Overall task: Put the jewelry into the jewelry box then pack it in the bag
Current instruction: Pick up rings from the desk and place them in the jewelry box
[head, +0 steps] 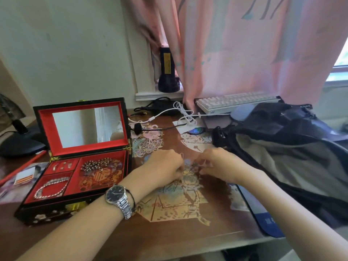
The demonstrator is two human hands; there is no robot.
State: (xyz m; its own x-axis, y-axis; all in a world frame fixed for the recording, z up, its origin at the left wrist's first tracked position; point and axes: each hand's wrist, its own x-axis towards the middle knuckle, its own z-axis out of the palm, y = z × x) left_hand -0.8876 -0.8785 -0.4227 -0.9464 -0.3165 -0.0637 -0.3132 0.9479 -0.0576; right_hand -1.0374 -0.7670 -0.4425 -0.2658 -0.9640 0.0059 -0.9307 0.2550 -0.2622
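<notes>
A black lacquered jewelry box with red lining stands open at the left of the desk, its mirrored lid upright. Inside lie a silver bracelet, small pieces and a bead necklace. A dark bag lies open at the right. My left hand, with a wristwatch, and my right hand meet at the desk's middle, fingers pinched together on a small thin piece of jewelry that is mostly hidden between them.
A white keyboard and tangled white and black cables lie at the back. A black flashlight stands on the sill beside a pink curtain. A black lamp base is far left; a blue pad lies near the right edge.
</notes>
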